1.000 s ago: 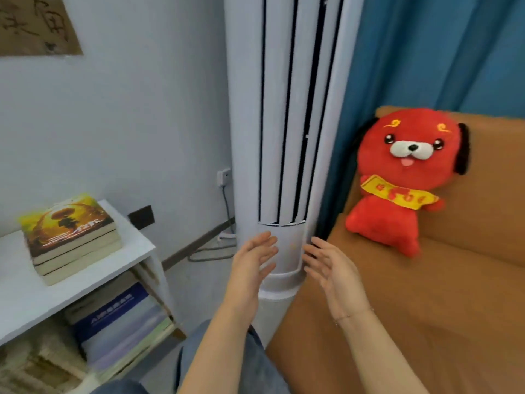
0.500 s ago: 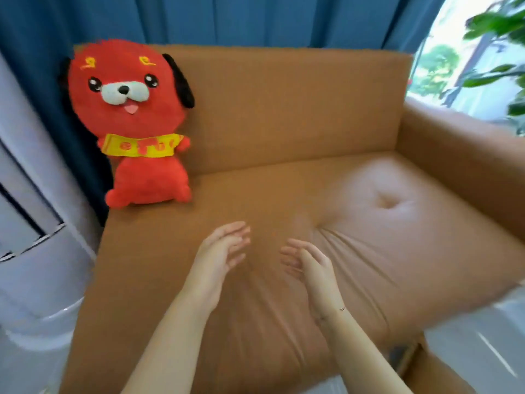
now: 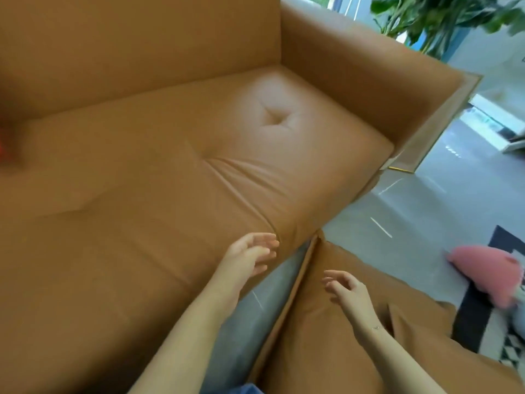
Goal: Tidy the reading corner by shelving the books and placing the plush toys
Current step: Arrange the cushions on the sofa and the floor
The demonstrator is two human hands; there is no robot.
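Observation:
A pink plush toy (image 3: 485, 275) lies on the floor at the right, on a black and white rug, partly cut off by the frame edge. Only a blurred sliver of the red plush dog (image 3: 2, 147) shows at the far left edge, on the tan sofa (image 3: 159, 155). My left hand (image 3: 248, 258) hovers with relaxed fingers over the sofa seat's front edge, holding nothing. My right hand (image 3: 345, 290) floats above a tan footstool (image 3: 326, 351), fingers loosely spread and empty. No books are in view.
The sofa's right armrest (image 3: 369, 69) rises at the upper right. A narrow strip of grey floor (image 3: 255, 314) runs between sofa and footstool. A leafy green plant (image 3: 443, 15) stands behind the armrest. The patterned rug (image 3: 483, 317) covers the floor at the right.
The view has swung right, from the bookshelf and air conditioner past the red dog to the sofa's right end. The pink toy, footstool and rug have come into sight. Both hands stay empty.

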